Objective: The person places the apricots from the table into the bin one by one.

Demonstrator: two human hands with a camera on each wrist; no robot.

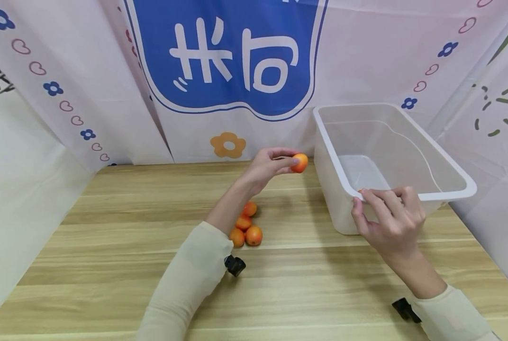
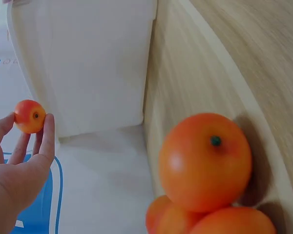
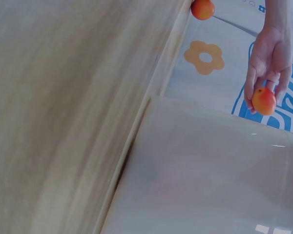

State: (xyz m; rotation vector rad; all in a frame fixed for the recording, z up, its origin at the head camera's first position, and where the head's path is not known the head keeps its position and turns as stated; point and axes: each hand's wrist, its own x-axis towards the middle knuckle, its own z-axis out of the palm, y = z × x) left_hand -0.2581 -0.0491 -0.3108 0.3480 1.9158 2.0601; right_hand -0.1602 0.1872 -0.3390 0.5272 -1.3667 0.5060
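wood-grain table (image 1: 296, 284) | white cloth backdrop (image 1: 356, 66), blue emblem (image 1: 237, 92) | left hand (image 1: 269, 166) pinches fruit (image 1: 301, 163)

Orange-red fruits (image 1: 254, 235), white tub (image 1: 337, 199), pale wood-grained tabletop (image 1: 151, 203), cream sleeves (image 1: 185, 272), blue-and-white emblem (image 1: 237, 94)

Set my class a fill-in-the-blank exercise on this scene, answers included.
1. One fruit is held outside the bin by the person's ____ hand.
2. In the head view, ____ loose fruits show on the table.
3. There, the bin stands to the ____ of them.
4. The big emblem on the backdrop is mainly ____.

Missing words: left; four; right; blue.
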